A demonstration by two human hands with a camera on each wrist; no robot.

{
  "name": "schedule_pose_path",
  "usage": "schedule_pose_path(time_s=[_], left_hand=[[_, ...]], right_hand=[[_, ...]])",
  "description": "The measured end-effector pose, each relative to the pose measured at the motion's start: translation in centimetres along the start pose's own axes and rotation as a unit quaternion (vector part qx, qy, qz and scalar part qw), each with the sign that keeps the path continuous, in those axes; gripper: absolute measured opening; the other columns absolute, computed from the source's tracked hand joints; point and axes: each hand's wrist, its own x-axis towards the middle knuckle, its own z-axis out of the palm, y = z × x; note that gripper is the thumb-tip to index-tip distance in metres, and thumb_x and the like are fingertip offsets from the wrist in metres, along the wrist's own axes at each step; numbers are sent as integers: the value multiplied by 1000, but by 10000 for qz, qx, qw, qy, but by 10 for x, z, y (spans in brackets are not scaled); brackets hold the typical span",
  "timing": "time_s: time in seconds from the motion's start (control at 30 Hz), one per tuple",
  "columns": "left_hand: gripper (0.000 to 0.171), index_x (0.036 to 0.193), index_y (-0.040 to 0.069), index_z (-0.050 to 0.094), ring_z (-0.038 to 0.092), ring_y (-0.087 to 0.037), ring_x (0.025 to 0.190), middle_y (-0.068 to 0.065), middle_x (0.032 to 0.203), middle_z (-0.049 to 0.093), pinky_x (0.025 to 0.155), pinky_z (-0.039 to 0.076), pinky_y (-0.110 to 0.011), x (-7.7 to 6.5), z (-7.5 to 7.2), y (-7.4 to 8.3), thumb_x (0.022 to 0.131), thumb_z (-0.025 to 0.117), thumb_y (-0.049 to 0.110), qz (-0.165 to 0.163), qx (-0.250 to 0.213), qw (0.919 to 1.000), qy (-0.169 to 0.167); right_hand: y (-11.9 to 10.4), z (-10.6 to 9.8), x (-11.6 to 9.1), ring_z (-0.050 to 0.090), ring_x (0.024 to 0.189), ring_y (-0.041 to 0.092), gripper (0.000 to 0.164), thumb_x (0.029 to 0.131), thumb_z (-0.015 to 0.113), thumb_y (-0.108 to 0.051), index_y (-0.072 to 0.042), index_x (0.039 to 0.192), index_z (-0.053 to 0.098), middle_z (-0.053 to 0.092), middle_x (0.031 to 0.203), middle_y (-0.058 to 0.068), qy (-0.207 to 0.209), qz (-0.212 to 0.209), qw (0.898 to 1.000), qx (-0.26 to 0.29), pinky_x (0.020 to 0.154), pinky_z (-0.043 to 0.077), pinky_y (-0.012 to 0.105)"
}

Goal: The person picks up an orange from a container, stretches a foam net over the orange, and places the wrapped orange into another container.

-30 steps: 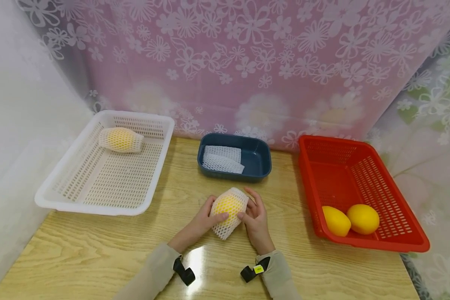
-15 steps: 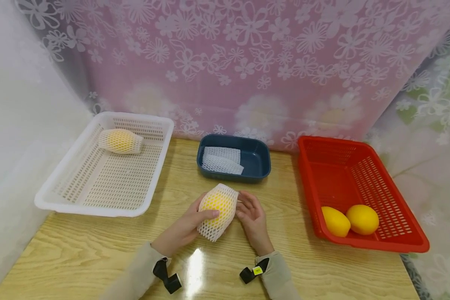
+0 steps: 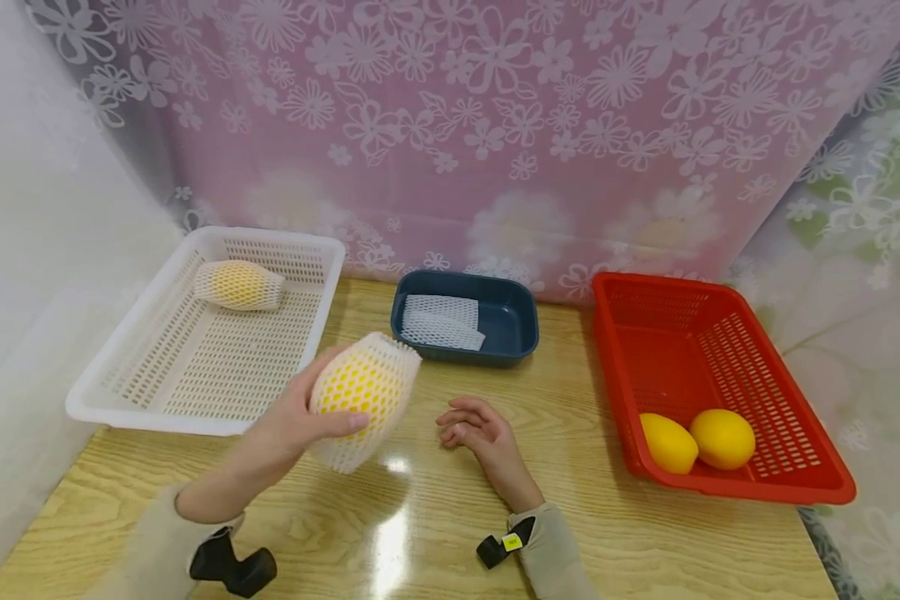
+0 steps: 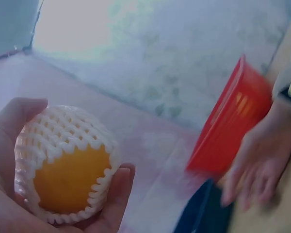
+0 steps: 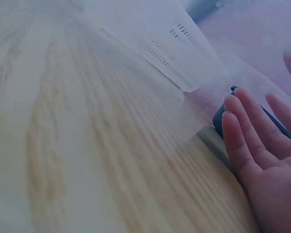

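Yellow fruit in a foam net, gripped by thumb and fingers of the left hand above the wooden table, near the white basket holding another netted fruit; right hand relaxed, fingers loosely bent; flattened nets in blue tray behind, two bare fruits in red basket.

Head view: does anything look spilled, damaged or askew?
Nothing looks spilled or damaged. Slightly untidy: the white foam nets in the blue tray overlap at an angle. The left hand grips the netted fruit.
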Motion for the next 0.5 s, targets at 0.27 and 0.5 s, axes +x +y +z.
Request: schedule_pose_path(time_s=[0.27,0.5], left_hand=[[85,146,21,42,53,-24,107,-4,132,47,78,53,-30,5,-63,47,74,84,1,923,2701,9539,926],[95,144,19,44,48,-23,106,-3,131,49,80,44,-28,24,-132,57,64,91,1,1143,4292,8860,1334]], right_hand=[[-3,1,0,65,94,30,42,103,53,-8,24,127,42,59,113,36,-7,80,9997,-221,81,56,37],[-1,1,0,65,94,29,41,103,52,-8,24,126,42,59,113,36,-45,52,9998,-204,81,56,37]])
